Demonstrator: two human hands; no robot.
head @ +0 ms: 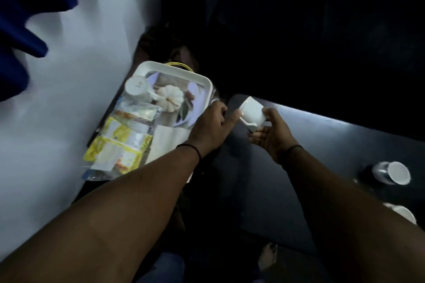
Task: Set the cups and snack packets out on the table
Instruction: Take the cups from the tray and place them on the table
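- Held cup (pixel 251 110): white, tilted with its mouth to the upper left, above the near end of the dark table (pixel 287 135) and just right of the tray (pixel 177 71).
- Right hand (pixel 271 135): palm up under the cup, fingers curled round its base and handle (a grip on the cup).
- Left hand (pixel 209 128): over the tray's right edge, thumb toward the cup; whether its fingers close on anything cannot be told.
- Tray: white rim, printed base with a pumpkin picture; it holds one tray cup (pixel 136 88) lying on its side and a pile of packets (pixel 122 142) (about four, yellow and clear; blur prevents a sure count), some overhanging the near edge.
- Table: dark, glossy, lit along its far edge; two table cups stand at the right, one (pixel 399 172) dark outside, one (pixel 402 212) white and partly cut off.
- Cups in all: four.
- Room: dim; pale wall (pixel 69 76) at left, blue curtain (pixel 27 18) in the upper left corner.
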